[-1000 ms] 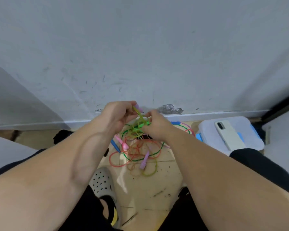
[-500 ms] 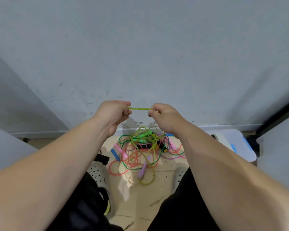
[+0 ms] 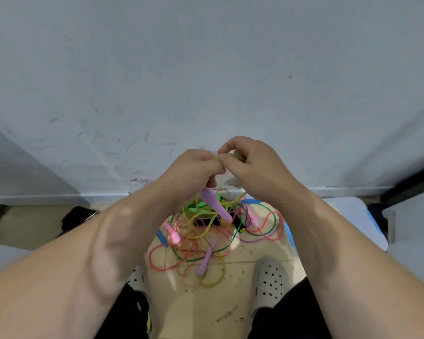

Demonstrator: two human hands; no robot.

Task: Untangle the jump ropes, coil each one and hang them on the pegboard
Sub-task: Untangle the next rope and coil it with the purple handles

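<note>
A tangle of jump ropes [image 3: 206, 241] in yellow-green, orange, green and purple lies on the tan floor between my feet. My left hand [image 3: 194, 167] and my right hand [image 3: 250, 165] are raised above it, fingertips together, both pinching the yellow-green rope [image 3: 235, 155]. A purple handle [image 3: 216, 206] hangs down from under my left hand. A second purple handle [image 3: 203, 264] lies in the pile, with a pink handle [image 3: 173, 234] and a green handle [image 3: 201, 205] near it. No pegboard is in view.
A scuffed grey wall [image 3: 206, 81] rises straight ahead with a white baseboard [image 3: 47, 198]. My perforated grey shoes [image 3: 271, 281] flank the pile. A blue-and-white box [image 3: 367, 221] sits at the right, a black object [image 3: 78, 216] at the left.
My hands held a short stretch of yellow-green rope taut between them; now they have come together. A purple handle now dangles below my left hand. The camera has tilted down slightly.
</note>
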